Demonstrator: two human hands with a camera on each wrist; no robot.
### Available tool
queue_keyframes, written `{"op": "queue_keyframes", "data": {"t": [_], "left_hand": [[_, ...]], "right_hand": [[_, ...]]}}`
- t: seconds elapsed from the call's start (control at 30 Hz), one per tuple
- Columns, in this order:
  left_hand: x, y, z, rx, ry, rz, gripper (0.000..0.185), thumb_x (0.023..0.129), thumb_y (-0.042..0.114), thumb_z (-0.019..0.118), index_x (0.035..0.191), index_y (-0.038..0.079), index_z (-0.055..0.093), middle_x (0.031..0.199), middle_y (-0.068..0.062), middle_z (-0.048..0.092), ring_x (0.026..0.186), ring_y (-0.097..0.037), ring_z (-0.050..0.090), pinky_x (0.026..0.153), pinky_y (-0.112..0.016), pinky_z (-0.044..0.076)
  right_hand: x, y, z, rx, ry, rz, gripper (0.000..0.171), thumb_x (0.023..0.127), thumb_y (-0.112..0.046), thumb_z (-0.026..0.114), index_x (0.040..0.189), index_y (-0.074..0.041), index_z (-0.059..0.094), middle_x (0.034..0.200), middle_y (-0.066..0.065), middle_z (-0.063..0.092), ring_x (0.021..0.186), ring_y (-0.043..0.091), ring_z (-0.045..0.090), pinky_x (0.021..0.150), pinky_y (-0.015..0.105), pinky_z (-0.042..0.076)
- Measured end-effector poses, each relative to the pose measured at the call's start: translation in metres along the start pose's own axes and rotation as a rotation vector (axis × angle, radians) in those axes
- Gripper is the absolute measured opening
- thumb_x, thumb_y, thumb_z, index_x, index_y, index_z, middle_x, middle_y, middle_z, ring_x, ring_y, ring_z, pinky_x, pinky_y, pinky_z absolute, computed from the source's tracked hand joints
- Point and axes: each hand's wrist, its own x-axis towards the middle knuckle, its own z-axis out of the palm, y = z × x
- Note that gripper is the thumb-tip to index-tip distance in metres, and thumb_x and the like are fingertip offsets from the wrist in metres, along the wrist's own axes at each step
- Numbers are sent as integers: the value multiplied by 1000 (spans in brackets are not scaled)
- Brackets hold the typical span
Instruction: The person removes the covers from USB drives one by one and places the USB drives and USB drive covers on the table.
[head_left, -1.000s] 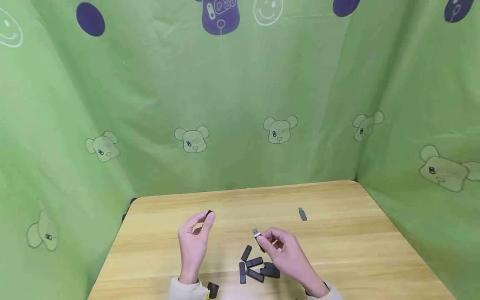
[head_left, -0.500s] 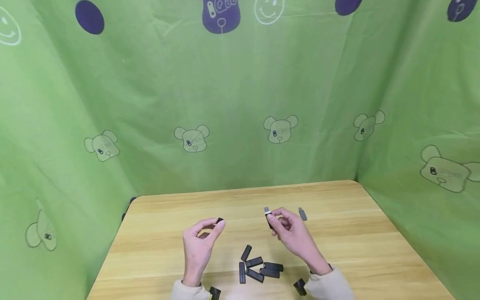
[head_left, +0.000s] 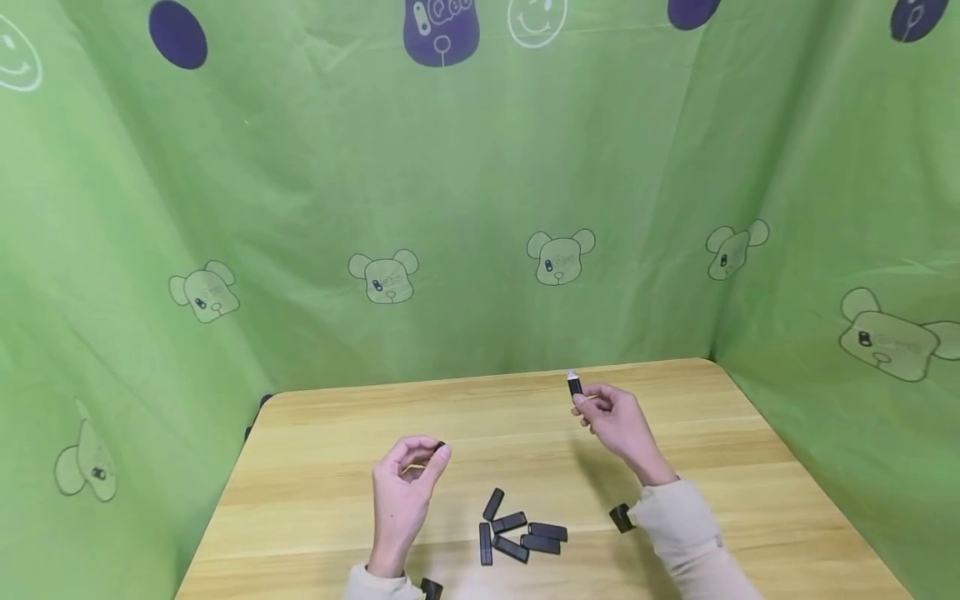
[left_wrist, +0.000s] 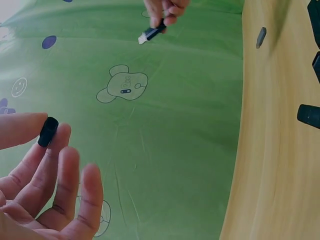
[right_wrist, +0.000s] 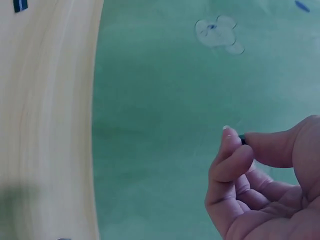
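Observation:
My left hand [head_left: 399,504] pinches a small black cap [left_wrist: 48,132] between thumb and fingertips, raised above the wooden table. Off to the right and farther forward, my right hand [head_left: 621,427] pinches a black USB flash drive [head_left: 574,385]. Its bare silver plug points up and away from me. In the right wrist view, the fingers and thumb cover nearly all of the drive. The two hands are well apart.
Several black capped USB flash drives [head_left: 511,549] lie clustered on the wooden table [head_left: 315,467], in front of me. A grey stick [left_wrist: 261,37] lies apart on the table, hidden in the head view. Green patterned cloth [head_left: 465,333] hangs behind and at both sides.
My right hand has moved forward and right with the flash drive, away from the cluster, now covering the grey stick. My left hand has shifted slightly right, still pinching the cap.

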Motion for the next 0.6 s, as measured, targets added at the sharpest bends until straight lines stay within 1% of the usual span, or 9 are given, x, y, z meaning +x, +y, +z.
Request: {"op": "queue_keyframes", "data": {"t": [0.07,0.17,0.27,0.33,0.4,0.47,0.53,0.6], "left_hand": [[-2,-1,0,2,4,14,15,86,13,80,97,8,72,91,-9,76,75,-9,66,74,-25,54],[-3,-2,-1,10,10,32,13,87,12,79,97,10,72,91,-7,75,72,-10,62,75,-24,51],[-4,-4,-2,14,13,48,12,87,11,79,97,11,73,92,-6,75,70,-9,60,74,-23,50],[-4,-5,-3,19,13,53,12,87,13,80,96,12,74,92,-6,75,70,-8,59,73,-22,49],[-5,-5,-4,25,12,49,12,87,15,80,96,13,74,93,-6,75,70,-8,59,72,-22,48],[-5,-6,-5,29,10,39,12,86,17,81,96,15,75,93,-5,76,70,-7,59,72,-22,48],[-5,-6,-5,38,5,29,12,87,19,80,97,15,75,94,-5,76,71,-8,59,71,-22,48],[-6,-7,-6,48,3,24,13,87,20,80,99,14,75,94,-5,77,72,-7,60,72,-22,48]], "right_hand": [[4,5,-1,-12,-4,31,28,103,-13,56,121,9,60,101,18,74,76,10,66,63,21,55],[12,15,-1,-8,-16,76,28,103,-11,55,121,10,59,99,15,75,77,9,66,64,21,55],[20,29,3,9,-19,122,27,103,-12,56,118,11,60,95,12,75,74,7,65,63,21,55],[24,40,6,2,-13,137,28,103,-13,57,115,12,61,93,12,74,72,8,64,62,23,54],[27,51,8,-32,-1,154,30,103,-15,58,112,12,63,92,15,74,71,9,64,63,24,54],[28,61,10,-88,17,171,31,102,-19,59,109,11,66,92,17,74,72,12,64,64,26,53],[28,69,12,-135,32,201,32,102,-22,60,107,8,69,96,20,74,76,16,65,66,25,51],[28,76,13,-158,44,226,31,102,-23,60,104,6,71,100,23,74,78,19,64,67,26,49]]}}
